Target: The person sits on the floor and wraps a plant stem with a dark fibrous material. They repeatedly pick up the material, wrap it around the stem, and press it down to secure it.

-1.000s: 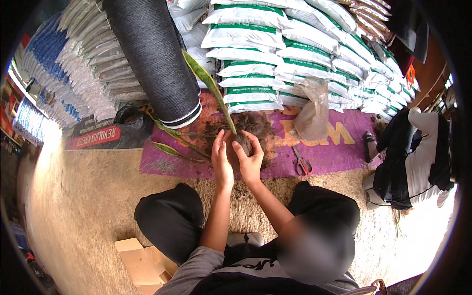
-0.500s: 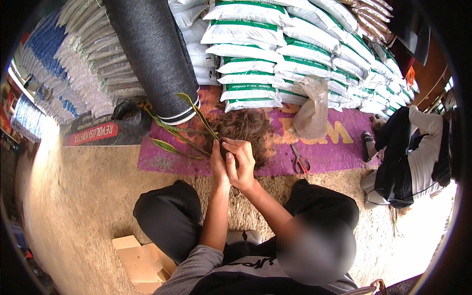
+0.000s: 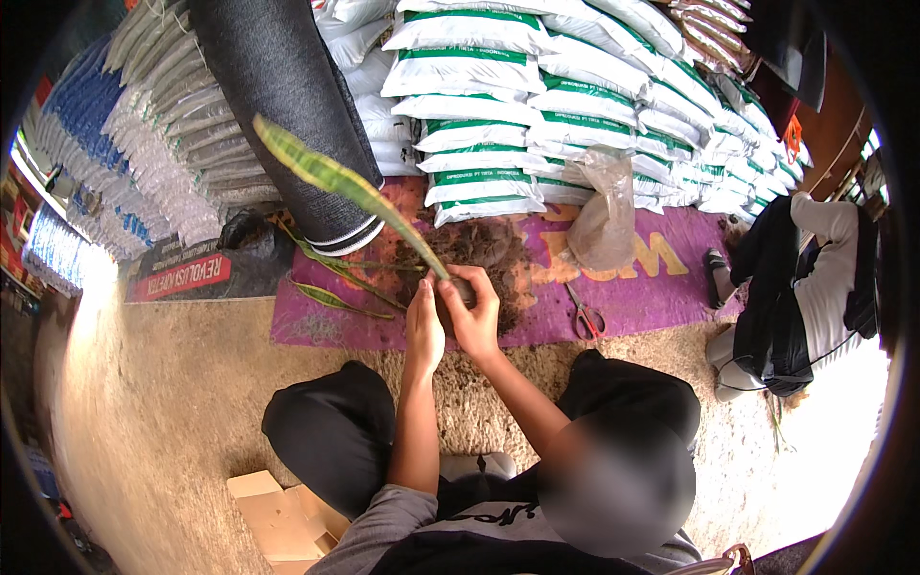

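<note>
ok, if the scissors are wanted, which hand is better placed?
Probably the right hand: the scissors lie to its right, nearer it than the left hand, though it holds the plant.

The dark roll (image 3: pixel 259 57) blocks the way ahead-left; between the right hand (image 3: pixel 476 323) and the scissors (image 3: pixel 586 318), a hand can pass.

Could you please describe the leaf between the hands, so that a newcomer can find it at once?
Find the purple printed mat before the stacked white-and-green plastic sacks. Above its near edge, a long, yellow-edged green leaf slants up leftward from between the bare left hand and bare right hand. Unlike the similar yellow-and-green leaves lying on the mat, it is held up.
</note>
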Available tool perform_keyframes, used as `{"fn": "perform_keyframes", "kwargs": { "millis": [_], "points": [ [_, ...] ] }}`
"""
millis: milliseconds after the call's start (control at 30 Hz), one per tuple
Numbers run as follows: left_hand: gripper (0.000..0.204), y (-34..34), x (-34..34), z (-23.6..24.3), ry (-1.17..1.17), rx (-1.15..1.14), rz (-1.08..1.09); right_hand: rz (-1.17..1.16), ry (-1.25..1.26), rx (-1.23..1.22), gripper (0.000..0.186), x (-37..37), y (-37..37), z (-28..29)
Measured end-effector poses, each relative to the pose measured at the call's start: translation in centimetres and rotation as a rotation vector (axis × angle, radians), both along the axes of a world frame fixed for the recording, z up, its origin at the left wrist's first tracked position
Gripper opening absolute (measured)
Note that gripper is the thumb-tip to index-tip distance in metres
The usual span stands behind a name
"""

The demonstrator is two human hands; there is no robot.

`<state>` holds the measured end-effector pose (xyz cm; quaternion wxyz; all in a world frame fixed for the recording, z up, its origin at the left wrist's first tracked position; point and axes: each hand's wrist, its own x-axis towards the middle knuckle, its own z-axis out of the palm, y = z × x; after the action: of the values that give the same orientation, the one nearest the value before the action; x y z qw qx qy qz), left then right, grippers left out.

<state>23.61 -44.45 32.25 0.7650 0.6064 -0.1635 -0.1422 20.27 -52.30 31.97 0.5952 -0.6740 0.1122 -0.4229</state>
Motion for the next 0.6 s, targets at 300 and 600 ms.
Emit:
{"fn": "perform_keyframes", "kwargs": {
  "millis": [300, 600],
  "points": [
    [0.049, -1.9, -1.6, 1.4, 0.04, -0.262, 0.022, 0.017, -0.119, 0.183, 0.008, 0.1, 1.0, 0.6],
    [0.048, -2.1, -1.8, -0.3, 0.177, -0.298, -0.017, -0.105, -0.014, -0.101, 0.02, -1.0, 0.8, 0.7]
  ]
}}
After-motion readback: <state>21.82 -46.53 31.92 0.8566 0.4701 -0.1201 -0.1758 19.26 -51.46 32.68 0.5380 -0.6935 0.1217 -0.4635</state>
